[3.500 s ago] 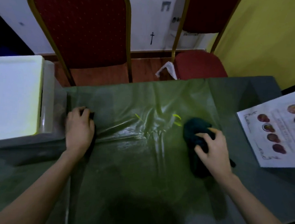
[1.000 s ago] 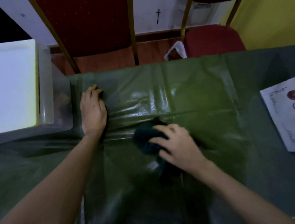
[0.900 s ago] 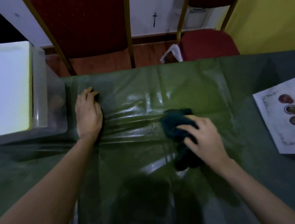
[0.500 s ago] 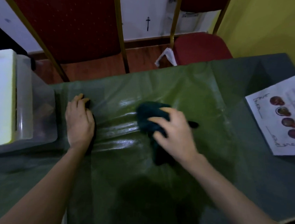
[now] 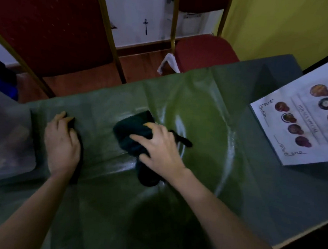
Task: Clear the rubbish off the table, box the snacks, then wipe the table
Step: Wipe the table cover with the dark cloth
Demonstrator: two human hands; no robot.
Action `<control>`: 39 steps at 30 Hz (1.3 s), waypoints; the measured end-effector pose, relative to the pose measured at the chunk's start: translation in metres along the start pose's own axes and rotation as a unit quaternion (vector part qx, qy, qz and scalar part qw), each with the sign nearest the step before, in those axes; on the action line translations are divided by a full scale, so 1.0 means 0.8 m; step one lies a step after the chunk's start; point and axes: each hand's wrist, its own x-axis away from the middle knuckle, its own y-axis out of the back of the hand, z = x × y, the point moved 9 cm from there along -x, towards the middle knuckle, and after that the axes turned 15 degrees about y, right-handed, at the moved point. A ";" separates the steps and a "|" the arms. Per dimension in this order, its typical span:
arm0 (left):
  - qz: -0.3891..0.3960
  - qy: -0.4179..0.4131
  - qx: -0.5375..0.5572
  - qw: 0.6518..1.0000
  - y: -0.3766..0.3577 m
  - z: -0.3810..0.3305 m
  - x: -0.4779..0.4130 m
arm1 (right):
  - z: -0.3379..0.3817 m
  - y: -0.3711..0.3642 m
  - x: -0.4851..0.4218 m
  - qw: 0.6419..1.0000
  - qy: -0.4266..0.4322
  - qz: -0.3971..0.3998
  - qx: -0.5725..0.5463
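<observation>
Table (image 5: 207,111) glossy green plastic | right hand (image 5: 159,148) fingers grasp crumpled dark cloth (image 5: 133,130) | left hand (image 5: 62,140) flat

Clear plastic box (image 5: 10,136) cut off at left edge, contents too blurred. White printed sheet (image 5: 300,126) cut off at right. Dark cloth (image 5: 133,130) partly hidden under right hand (image 5: 158,148).

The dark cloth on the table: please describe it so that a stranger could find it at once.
Start from the green plastic table cover. Near its middle, the right hand presses on a crumpled dark cloth. It is almost black, unlike the white printed sheet at the right edge.
</observation>
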 end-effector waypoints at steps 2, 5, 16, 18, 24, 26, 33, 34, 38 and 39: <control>-0.003 -0.002 -0.001 1.000 -0.001 0.001 0.000 | -0.045 0.022 0.034 0.998 -0.063 -0.017 0.002; -0.008 -0.006 -0.002 1.000 -0.001 0.002 -0.001 | -0.120 0.065 0.114 0.982 -0.174 -0.065 0.032; -0.010 -0.010 -0.016 1.000 0.001 -0.009 -0.004 | -0.113 0.091 0.177 0.945 -0.267 -0.189 -0.010; -0.006 -0.009 -0.022 1.000 0.002 -0.013 0.000 | -0.050 0.061 0.116 0.967 -0.187 -0.166 -0.053; -0.015 -0.007 -0.022 1.000 0.005 -0.011 -0.002 | 0.076 -0.012 0.003 0.999 0.012 -0.033 -0.029; -0.011 -0.006 -0.018 1.000 0.002 -0.008 -0.002 | 0.051 -0.010 0.022 1.000 -0.012 -0.021 -0.020; -0.014 0.005 -0.011 1.000 -0.003 -0.001 -0.006 | -0.108 0.069 0.235 0.969 -0.231 -0.090 0.008; -0.012 0.005 -0.010 1.000 -0.005 0.000 -0.005 | -0.125 0.079 0.273 0.958 -0.268 -0.096 0.016; -0.011 0.011 -0.007 1.000 -0.005 0.001 -0.005 | -0.149 0.099 0.346 0.933 -0.340 -0.109 0.055; -0.012 0.011 -0.007 1.000 -0.004 -0.001 -0.004 | -0.146 0.101 0.345 0.930 -0.344 -0.119 0.058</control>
